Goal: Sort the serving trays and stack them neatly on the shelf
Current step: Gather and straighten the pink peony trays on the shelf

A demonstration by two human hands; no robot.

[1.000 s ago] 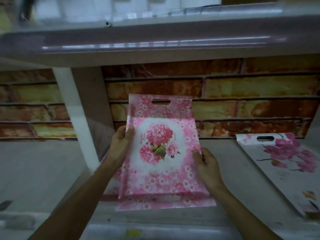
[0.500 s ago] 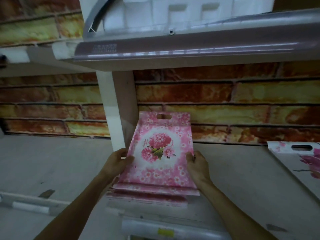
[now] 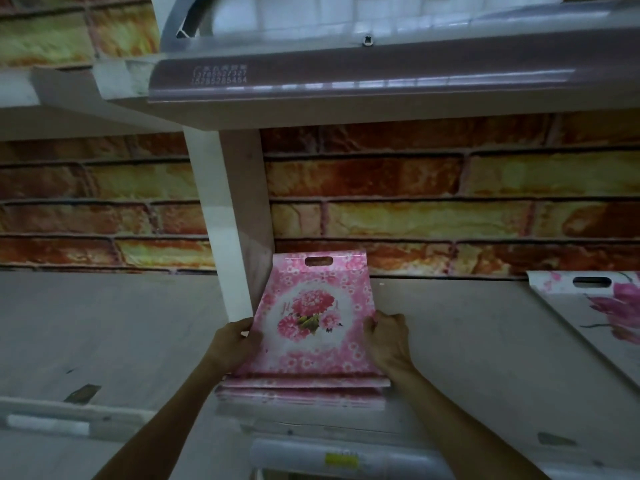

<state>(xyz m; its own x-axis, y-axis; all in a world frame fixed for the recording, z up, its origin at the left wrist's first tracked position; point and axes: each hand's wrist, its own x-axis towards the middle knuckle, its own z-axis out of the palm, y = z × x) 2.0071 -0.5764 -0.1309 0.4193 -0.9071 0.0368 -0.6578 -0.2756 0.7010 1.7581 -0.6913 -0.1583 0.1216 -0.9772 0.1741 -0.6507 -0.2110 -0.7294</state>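
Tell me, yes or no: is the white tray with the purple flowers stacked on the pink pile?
No, the white tray lies apart on the shelf, right of the pink pile.

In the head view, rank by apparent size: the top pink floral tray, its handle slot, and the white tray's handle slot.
1. Top pink floral tray
2. White tray's handle slot, though barely larger
3. Pink tray's handle slot

1. Dim overall, with a muted pinkish-grey cast.
2. Streaks of glare along the glossy edge of the upper shelf (image 3: 363,83), far and overhead.
3. Deep shadow beneath that shelf and beside the white upright post (image 3: 221,216).
4. Soft blur at the near edges of the pink tray stack (image 3: 304,393).
5. Wide-angle bowing of the brick-pattern wall (image 3: 450,202) toward left and right.
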